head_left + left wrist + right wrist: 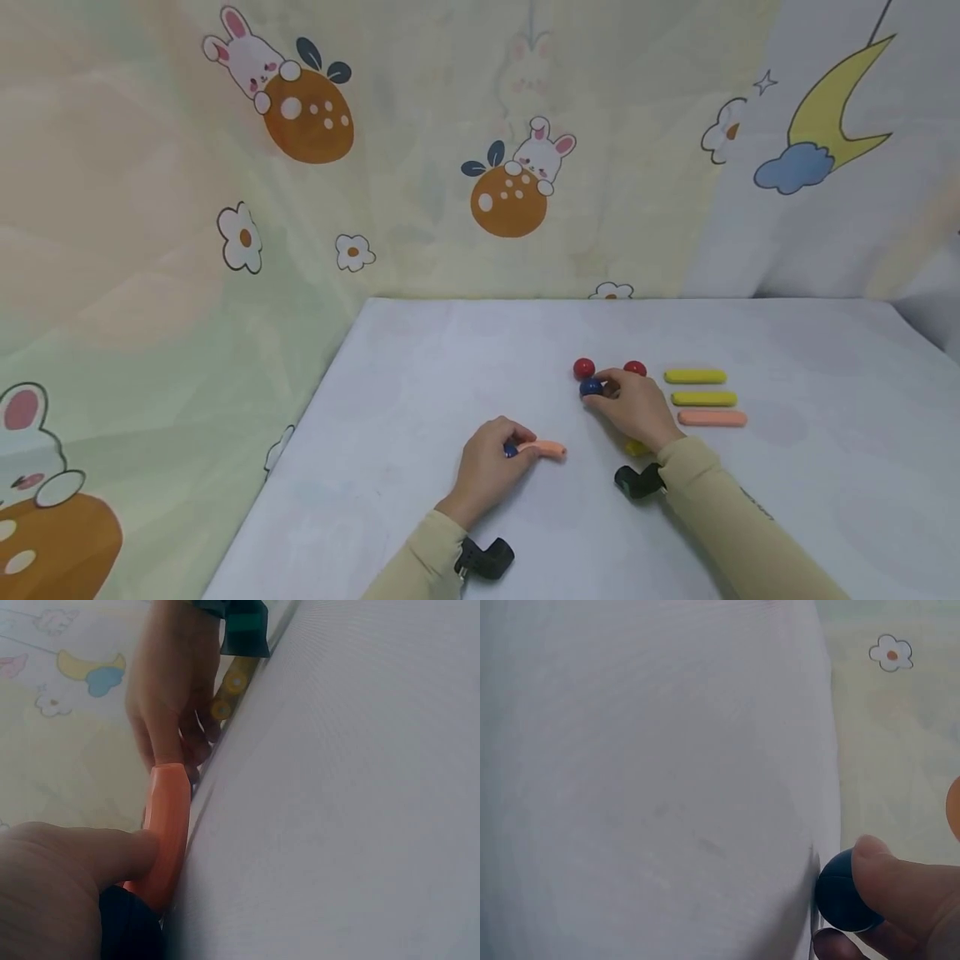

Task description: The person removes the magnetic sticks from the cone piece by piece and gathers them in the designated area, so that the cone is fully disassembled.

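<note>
My left hand (pixel 491 467) grips a short orange stick (pixel 550 450) between thumb and fingers, low over the white table. A dark blue ball (pixel 511 450) shows beside the stick's near end, partly hidden by that hand; it also appears below the thumb in the left wrist view. Farther off to the right, my right hand (pixel 637 407) pinches another blue ball (pixel 847 892) between thumb and fingers, close to the tabletop. Just behind that ball sits a red ball (pixel 583 369). A second red ball (pixel 634 367) is partly covered by the right hand.
To the right of the right hand, two yellow sticks (pixel 695 377) and a peach stick (pixel 712 418) lie in a stacked row on the white table (pixel 825 483). A yellow piece (pixel 637 448) peeks out under the right wrist. A cartoon-printed cloth (pixel 420 208) hangs behind.
</note>
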A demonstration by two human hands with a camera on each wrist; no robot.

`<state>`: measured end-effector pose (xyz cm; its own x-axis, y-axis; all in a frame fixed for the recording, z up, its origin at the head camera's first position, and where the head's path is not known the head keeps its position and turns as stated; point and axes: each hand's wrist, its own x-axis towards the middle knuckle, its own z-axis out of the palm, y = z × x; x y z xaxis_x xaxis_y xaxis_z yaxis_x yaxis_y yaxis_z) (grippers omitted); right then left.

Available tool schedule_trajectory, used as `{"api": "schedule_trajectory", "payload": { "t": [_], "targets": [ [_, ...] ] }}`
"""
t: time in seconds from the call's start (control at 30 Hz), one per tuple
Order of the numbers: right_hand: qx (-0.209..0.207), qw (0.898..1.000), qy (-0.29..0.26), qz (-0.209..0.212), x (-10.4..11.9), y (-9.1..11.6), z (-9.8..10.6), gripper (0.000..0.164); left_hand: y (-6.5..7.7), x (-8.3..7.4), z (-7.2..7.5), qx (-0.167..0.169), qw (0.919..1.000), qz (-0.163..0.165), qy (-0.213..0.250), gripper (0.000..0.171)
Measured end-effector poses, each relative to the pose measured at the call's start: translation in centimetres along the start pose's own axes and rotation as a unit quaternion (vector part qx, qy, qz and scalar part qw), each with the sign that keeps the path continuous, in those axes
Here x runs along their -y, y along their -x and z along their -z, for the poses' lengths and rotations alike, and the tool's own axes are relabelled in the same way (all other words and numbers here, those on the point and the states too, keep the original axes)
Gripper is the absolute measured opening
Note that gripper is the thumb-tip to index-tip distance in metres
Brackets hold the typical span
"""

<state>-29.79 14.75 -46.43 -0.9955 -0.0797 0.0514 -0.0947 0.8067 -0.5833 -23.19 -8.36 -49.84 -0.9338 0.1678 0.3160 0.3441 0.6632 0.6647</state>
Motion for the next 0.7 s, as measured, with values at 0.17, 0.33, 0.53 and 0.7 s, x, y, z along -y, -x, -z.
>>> {"api": "schedule_trajectory", "payload": {
  "t": [0.17,0.33,0.53,0.7],
  "targets": [
    [0.001,1.0,-0.004,-0.005,0.09,-0.06,0.12,0.049,0.0,-0.14,0.0,0.001,1.0,0.008,0.003,0.015],
    [0.0,1.0,-0.007,-0.009,0.09,0.11,0.0,0.049,0.13,-0.15,-0.07,0.007,0.9998,0.017,0.005,0.013],
    [-0.001,1.0,-0.011,-0.01,-0.02,0.29,-0.12,0.049,0.26,-0.12,-0.09,-0.001,1.0,0.005,-0.001,0.015],
    [-0.012,1.0,-0.011,0.001,-0.16,0.66,0.35,0.052,0.19,-0.27,0.0,-0.002,1.0,0.003,0.0,0.015]
  ]
}}
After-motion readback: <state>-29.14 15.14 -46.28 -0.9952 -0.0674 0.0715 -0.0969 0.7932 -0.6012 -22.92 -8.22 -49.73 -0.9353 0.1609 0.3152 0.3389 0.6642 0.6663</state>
